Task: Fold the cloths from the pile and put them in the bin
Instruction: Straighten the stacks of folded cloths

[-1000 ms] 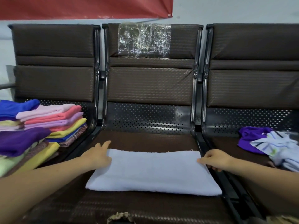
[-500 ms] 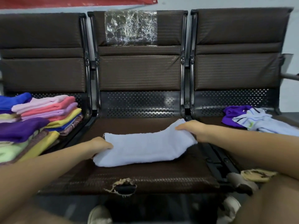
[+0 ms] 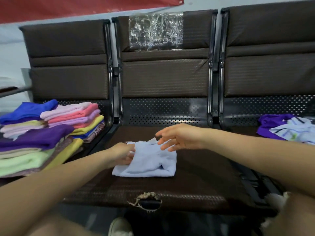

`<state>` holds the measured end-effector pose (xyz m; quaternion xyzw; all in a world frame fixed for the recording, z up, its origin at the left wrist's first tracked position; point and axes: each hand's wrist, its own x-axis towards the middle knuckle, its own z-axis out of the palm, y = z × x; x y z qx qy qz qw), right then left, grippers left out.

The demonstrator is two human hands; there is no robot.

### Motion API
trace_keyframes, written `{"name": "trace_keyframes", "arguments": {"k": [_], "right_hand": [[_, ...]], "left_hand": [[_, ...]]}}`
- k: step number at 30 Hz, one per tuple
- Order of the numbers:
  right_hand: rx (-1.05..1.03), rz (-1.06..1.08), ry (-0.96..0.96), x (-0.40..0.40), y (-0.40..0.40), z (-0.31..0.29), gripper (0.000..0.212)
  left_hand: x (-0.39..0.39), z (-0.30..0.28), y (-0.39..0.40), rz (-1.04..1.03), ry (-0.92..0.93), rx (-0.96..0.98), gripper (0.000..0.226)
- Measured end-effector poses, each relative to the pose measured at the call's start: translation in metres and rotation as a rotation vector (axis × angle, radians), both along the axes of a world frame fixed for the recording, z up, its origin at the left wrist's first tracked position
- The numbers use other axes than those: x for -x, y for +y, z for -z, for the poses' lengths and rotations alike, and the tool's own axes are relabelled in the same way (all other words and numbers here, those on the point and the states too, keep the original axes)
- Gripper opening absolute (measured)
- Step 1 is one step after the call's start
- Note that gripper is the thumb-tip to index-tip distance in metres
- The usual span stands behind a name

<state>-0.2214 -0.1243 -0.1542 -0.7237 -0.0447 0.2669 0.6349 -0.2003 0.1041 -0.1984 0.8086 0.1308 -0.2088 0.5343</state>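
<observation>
Head view, only one angle to go on. Pale blue cloth (image 3: 146,160) lies on the middle seat (image 3: 196,167) of the brown bench, already doubled over, roughly squarish, its long axis running left to right across the seat. Terry-like nap, soft rounded fold along the near edge, frayed threads at the far left corner, small tag poking up at the far edge.

Left hand (image 3: 121,155): grip curled on the cloth's left edge, fingers pinching the layers together. Right hand (image 3: 177,137): fingers spread and relaxed, hovering just over the far right corner, holding nothing; whether a fingertip brushes the fabric I cannot tell.

Relation that matters: the cloth sits directly under and between both hands, left already on it, right just above it and a little farther back. Left is the nearer grip.

Folded stack (image 3: 47,133) on the left seat, many colours, flat, close beside my left forearm. Unfolded pile (image 3: 288,128) on the right seat, purple and white, crumpled. No bin visible.

Seat vinyl is textured, torn at the front lip (image 3: 146,200).

Judgement: fold nearly done; next is smoothing or lifting leftward.
</observation>
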Motion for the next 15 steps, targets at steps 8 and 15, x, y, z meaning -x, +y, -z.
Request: {"name": "trace_keyframes", "arguments": {"k": [8,15], "right_hand": [[0.519,0.113,0.067,0.005,-0.045,0.048,0.028],[0.471,0.113,0.040,0.006,-0.009,0.059,0.021]], "left_hand": [[-0.018,0.015,-0.030,0.122,-0.017,-0.069,0.040],[-0.021,0.009,-0.045,0.030,-0.039,-0.133,0.055]]}}
